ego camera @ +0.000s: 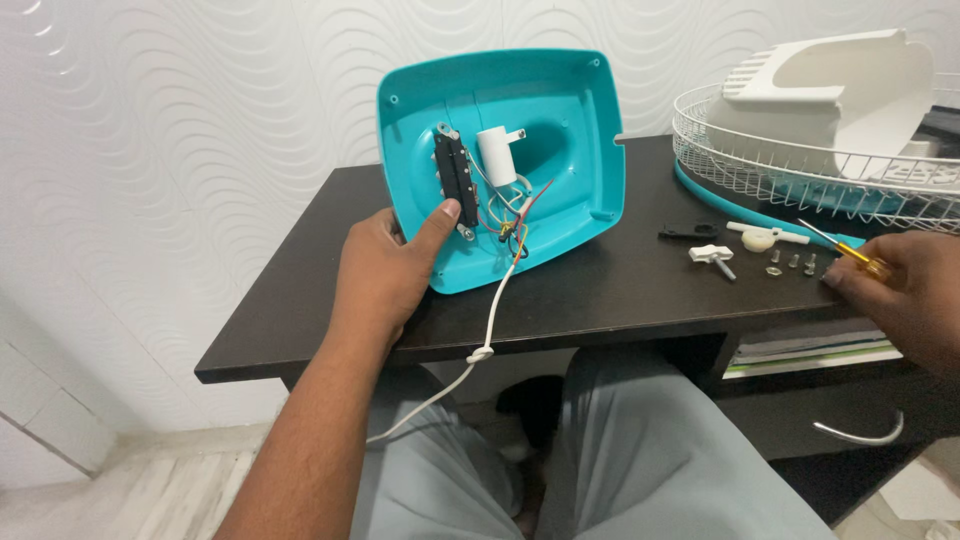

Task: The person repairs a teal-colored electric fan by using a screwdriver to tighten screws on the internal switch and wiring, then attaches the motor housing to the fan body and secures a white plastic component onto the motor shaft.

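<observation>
Left fingers (440,222) gripping teal base (560,110), right hand (905,290) pinching screwdriver (845,250)

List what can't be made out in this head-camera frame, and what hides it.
- Right hand: cut off by the right edge; its grip on the yellow-handled screwdriver is mostly hidden.
- Small screws on the dark table: too small to tell their type.
- White fan grille: cut off by the right edge.
- Left hand: its fingers lie behind the teal base cover.
- White cord: its far end is hidden behind the legs.
</observation>
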